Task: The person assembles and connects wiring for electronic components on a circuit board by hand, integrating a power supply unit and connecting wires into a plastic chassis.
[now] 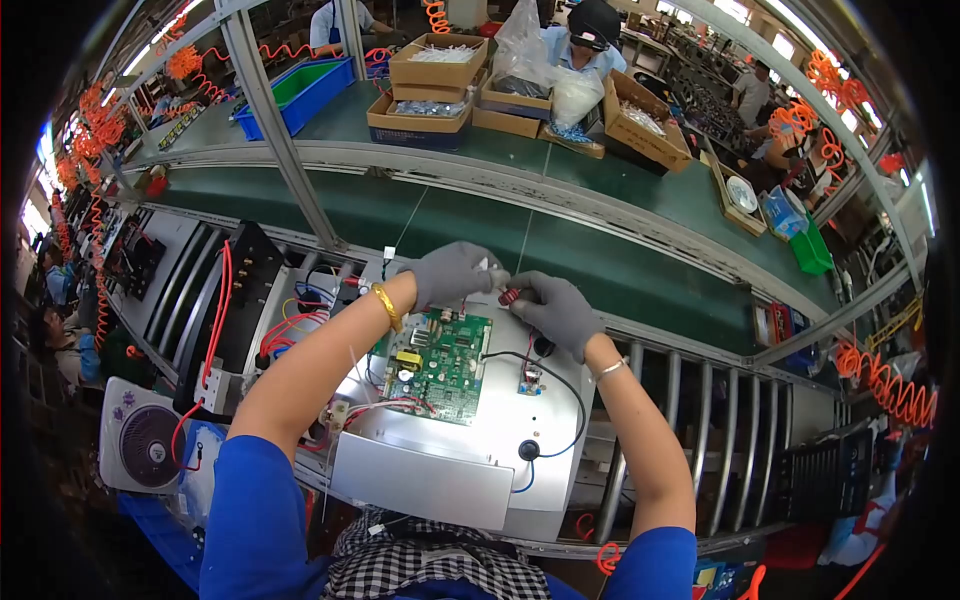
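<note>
Both my hands wear grey gloves and meet above the far edge of a silver metal panel (510,420). My left hand (450,275) is closed, pinching a small pale piece (487,265) too small to name. Beside it, my right hand (558,310) is closed on a small red-and-black part (509,297), possibly wound with wire. Just below the hands, a green circuit board (455,365) with a yellow transformer (408,357) lies on the panel. A smaller board (530,378) and a black round part (528,450) with a blue wire sit to its right.
Metal rollers (705,430) run under the panel and to its right. A black unit with red wires (250,290) stands left, near a white fan unit (145,437). Beyond a metal frame post (285,130), a green shelf carries cardboard boxes (432,65) and a blue bin (300,95).
</note>
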